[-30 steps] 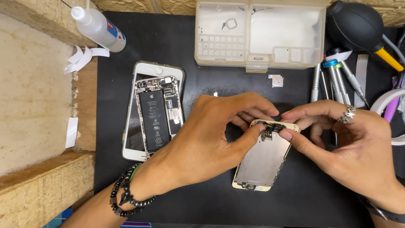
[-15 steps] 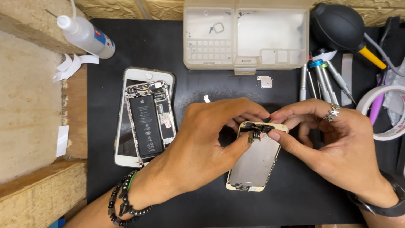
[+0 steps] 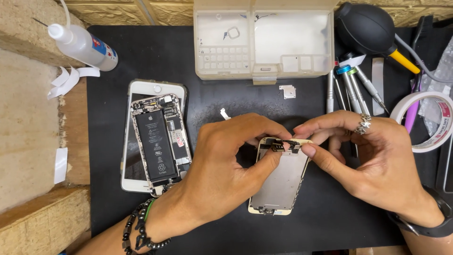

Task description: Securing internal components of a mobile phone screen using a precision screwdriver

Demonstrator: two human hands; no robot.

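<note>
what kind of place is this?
Likely a phone repair bench: an opened phone with its battery showing, small screwdrivers, a plastic parts tray. Both hands, left hand and right hand, work on a screen panel.

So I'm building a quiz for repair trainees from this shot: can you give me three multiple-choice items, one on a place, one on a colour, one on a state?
1. Where does the opened phone body lie?
A. inside the plastic parts tray
B. on the black mat, on the left hand's side
C. on the tape roll

2. What colour is the nozzle of the dust blower?
A. yellow
B. green
C. white

3. How is the detached screen panel handled?
A. lying untouched
B. lifted by one hand alone
C. both hands' fingers pinch at its top edge

Answers:
1 B, it rests on the mat, apart from the tray.
2 A, a yellow tip sticks out of the black bulb.
3 C, the left hand and right hand meet at its top.
</note>
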